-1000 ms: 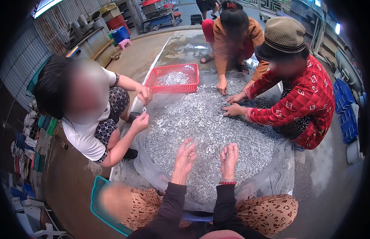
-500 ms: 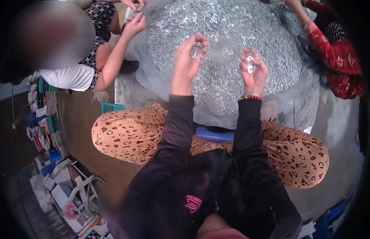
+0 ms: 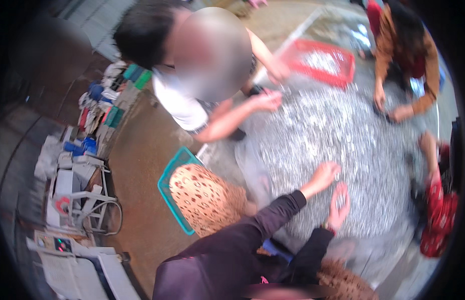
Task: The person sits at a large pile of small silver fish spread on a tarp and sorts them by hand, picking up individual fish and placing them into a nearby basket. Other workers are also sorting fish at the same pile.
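We list: small silver metal-looking pieces (image 3: 317,130), glossy, heaped on a translucent grey plastic-looking sheet (image 3: 253,170). We add a red rectangular plastic basket (image 3: 317,76) and brown-spotted tan cloth trousers (image 3: 200,192), matt.

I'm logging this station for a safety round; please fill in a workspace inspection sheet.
Surface: pale sheet on the floor, under the heap.
Job's things: heap of small silvery pieces; red basket at its far edge, holding pale pieces.
Clutter: teal basket by the left knee; mixed items piled at left.
Hands: left hand and right hand over the heap, close together; blur hides their grip.
Cables: curved line by the grey machine; cable or tube, cannot tell.
Surroundings: co-worker in white at left, another in orange-brown at upper right; red sleeve at right edge.
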Tool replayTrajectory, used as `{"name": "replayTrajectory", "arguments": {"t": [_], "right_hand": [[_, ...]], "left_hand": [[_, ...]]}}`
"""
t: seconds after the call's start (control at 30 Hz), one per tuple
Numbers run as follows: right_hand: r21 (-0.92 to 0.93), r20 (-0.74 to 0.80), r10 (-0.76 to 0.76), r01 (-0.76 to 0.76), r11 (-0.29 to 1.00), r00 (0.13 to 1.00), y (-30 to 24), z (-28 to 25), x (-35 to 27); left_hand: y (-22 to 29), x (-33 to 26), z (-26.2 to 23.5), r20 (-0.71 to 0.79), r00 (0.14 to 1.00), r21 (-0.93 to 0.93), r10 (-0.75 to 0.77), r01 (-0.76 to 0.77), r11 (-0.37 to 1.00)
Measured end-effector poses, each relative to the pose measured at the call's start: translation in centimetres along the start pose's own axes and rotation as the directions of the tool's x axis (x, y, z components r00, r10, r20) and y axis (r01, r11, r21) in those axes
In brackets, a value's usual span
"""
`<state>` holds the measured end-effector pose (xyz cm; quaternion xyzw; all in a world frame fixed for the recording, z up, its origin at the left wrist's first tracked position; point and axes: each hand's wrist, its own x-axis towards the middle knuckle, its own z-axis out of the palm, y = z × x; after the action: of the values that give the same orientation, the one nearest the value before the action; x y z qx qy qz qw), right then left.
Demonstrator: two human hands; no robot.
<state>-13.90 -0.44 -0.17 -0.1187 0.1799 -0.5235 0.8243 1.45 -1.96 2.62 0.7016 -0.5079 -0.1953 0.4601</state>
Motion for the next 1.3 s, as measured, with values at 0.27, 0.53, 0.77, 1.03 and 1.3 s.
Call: {"name": "replayTrajectory", "arguments": {"t": [0.27, 0.53, 0.77, 1.03, 1.3], "right_hand": [[0.214, -0.361, -0.022, 0.105, 0.971, 0.932, -2.9, -3.1, 1.5], [0.331, 0.285, 0.039, -0.137, 0.934, 0.958, -1.7, -0.2, 2.8], [0.214, 0.123, 0.121, -0.146, 0.966, 0.985, -1.0, 7.1, 1.0], [0.277, -0.019, 0.334, -0.316, 0.907, 0.942, -1.8, 4.2, 1.0], [0.472, 0.026, 0.077, -0.08, 0.878, 0.997, -5.2, -1.8, 1.7]], "left_hand": [[-8.4, -3.3, 2.9, 0.445, 0.888, 0.451, 0.116, -0.335, 0.827], [-5.9, -2.3, -4.2, 0.148, 0.989, 0.397, 0.033, -0.09, 0.913], [-2.9, 0.5, -8.5, 0.258, 0.944, 0.085, -0.204, 0.188, 0.979], [4.1, 2.5, -5.9, 0.577, 0.816, -0.273, -0.046, 0.245, 0.93], [-5.8, 3.1, -1.1, 0.389, 0.907, 0.273, -0.163, 0.055, 0.96]]}}
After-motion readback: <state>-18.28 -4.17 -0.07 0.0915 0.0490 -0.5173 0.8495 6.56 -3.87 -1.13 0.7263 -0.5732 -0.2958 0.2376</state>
